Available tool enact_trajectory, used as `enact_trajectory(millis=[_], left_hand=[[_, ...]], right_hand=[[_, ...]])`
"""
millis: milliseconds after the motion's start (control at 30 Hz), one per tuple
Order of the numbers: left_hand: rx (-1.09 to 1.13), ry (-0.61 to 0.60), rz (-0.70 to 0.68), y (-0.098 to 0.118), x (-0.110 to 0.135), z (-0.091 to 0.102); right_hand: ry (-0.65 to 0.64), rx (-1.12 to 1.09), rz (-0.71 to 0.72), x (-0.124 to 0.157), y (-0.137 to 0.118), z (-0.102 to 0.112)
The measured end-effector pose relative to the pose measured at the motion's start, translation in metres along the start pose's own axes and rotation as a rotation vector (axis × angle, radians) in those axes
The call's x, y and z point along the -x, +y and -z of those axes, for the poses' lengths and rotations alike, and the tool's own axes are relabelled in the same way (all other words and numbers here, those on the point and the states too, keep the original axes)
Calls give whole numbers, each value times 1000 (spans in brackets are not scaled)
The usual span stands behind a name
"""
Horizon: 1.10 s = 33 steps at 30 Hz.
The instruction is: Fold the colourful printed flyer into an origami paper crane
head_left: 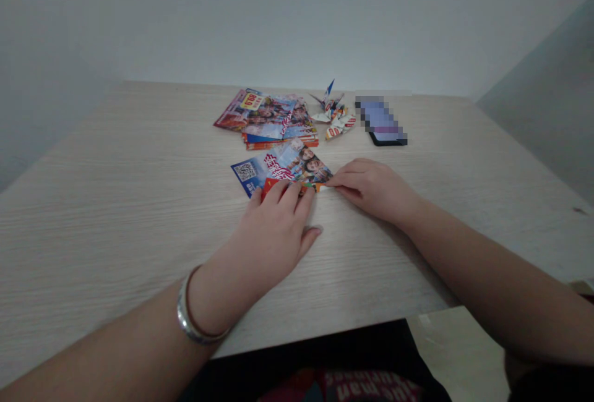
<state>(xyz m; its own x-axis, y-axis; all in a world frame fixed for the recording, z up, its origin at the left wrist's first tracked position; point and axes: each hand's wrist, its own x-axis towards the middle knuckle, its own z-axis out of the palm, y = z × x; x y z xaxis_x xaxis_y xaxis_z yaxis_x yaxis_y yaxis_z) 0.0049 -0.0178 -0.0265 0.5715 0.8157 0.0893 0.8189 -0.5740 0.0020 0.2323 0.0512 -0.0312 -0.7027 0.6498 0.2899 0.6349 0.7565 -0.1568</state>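
A colourful printed paper sheet (283, 170) with a QR code lies on the wooden table (116, 204) in front of me. My left hand (273, 232) rests flat on its near edge, fingers stretched out and pressing the paper down. A silver bangle sits on that wrist. My right hand (371, 185) lies at the sheet's right corner, fingers curled together and pinching the paper's edge against the table.
A stack of similar printed sheets (266, 117) lies further back. Beside it stand folded paper cranes (335, 114). A dark phone (383, 122) lies to their right. The table's near edge runs just below my forearms, and walls close off the back and right.
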Motion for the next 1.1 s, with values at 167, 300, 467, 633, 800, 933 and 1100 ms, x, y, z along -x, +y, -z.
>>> enact_trajectory(millis=[167,300,467,633,800,933,1100], left_hand=[[-12,-31,24,2,1,-1],[-7,-27,18,1,1,-1],[10,-7,18,-1,0,-2],[15,5,26,0,0,-1],[6,-5,17,0,-1,0],[5,-18,17,-1,-1,1],[13,2,7,-1,0,1]], right_hand=[[-37,51,-42,-1,-3,1],[-65,81,-59,-1,-6,2],[-72,90,-47,-1,-6,2],[-77,97,-58,-1,-7,3],[-79,92,-62,0,-7,3],[-85,98,-62,0,-8,4],[-87,119,-64,0,-9,5]])
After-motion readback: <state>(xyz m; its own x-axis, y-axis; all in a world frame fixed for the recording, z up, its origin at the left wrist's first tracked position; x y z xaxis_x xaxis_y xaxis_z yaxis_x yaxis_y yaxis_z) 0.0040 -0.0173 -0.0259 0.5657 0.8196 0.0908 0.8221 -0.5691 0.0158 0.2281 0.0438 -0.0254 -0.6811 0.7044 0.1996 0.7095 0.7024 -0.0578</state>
